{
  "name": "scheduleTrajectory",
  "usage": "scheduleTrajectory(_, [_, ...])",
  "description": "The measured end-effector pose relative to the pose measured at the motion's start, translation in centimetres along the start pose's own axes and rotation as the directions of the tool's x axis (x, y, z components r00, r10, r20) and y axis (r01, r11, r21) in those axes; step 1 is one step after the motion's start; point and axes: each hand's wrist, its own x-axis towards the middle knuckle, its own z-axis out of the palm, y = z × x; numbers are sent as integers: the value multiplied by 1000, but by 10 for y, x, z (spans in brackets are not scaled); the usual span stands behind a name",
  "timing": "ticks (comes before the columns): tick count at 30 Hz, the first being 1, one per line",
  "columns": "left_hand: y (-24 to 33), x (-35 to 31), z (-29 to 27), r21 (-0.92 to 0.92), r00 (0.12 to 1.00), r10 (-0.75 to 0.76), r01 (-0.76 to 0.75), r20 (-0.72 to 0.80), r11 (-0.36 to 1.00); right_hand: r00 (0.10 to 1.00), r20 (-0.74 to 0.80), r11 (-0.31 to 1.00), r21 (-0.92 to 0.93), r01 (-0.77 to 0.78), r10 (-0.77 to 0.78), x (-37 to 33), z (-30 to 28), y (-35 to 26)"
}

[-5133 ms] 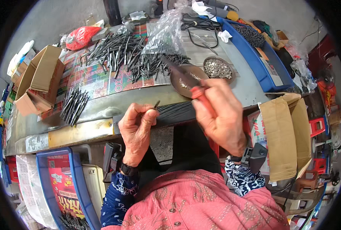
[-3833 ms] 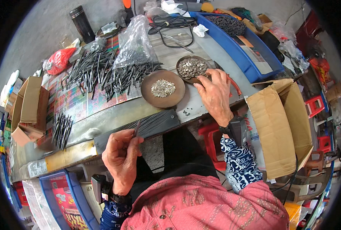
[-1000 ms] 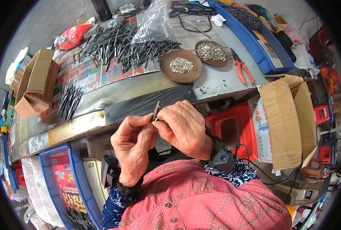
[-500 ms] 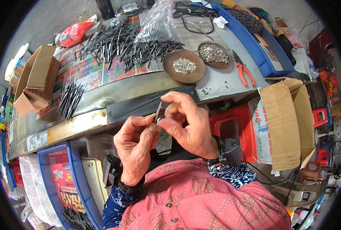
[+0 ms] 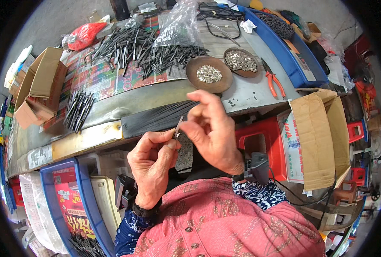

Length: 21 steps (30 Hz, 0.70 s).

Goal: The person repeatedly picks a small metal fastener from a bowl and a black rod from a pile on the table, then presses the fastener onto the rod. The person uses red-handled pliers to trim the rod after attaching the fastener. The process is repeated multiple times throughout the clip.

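Observation:
My left hand (image 5: 153,160) is closed, with thumb and fingertips pinching a slim dark strip (image 5: 179,124) that has a pale, shiny side. The strip stands up at a slant from the fingertips; its lower end is hidden in them. Close on its right is my right hand (image 5: 214,135), index finger raised and thumb spread apart from it, with nothing visible between them. The thumb tip is beside the strip; I cannot tell if they touch. Beyond the hands, a round brown dish (image 5: 193,81) holds small silvery metal pieces (image 5: 209,73).
A second dish (image 5: 247,73) of greyer metal pieces sits beside red-handled pliers (image 5: 274,84). Heaped black strips (image 5: 130,47) and a smaller bundle (image 5: 78,111) lie on the bench. Cardboard boxes (image 5: 49,79) flank it, with blue bins (image 5: 48,188) and a red stool (image 5: 272,132) below.
My right hand has shifted slightly right and its index finger has lifted away from the strip's top. My left hand keeps its pinch on the strip, nearly in the same place.

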Motion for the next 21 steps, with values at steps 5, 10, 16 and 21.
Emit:
scheduleTrajectory(5, [-2, 1, -2, 15, 999, 32, -32, 12, 999, 971, 96, 963, -142, 230, -218, -2, -2, 0])
scheduleTrajectory(10, [-5, -2, -1, -16, 1000, 8, -8, -27, 1000, 973, 19, 967, -112, 229, -228, -7, 15, 4])
scheduleTrajectory(16, [-6, 0, -1, 1, 998, 61, -61, -23, 998, 922, 22, 877, -298, 376, -388, -3, 22, 11])
scheduleTrajectory(21, [-4, 0, -3, 16, 999, 43, -43, -7, 999, 954, 14, 945, -133, 298, -299, -5, 20, 8])
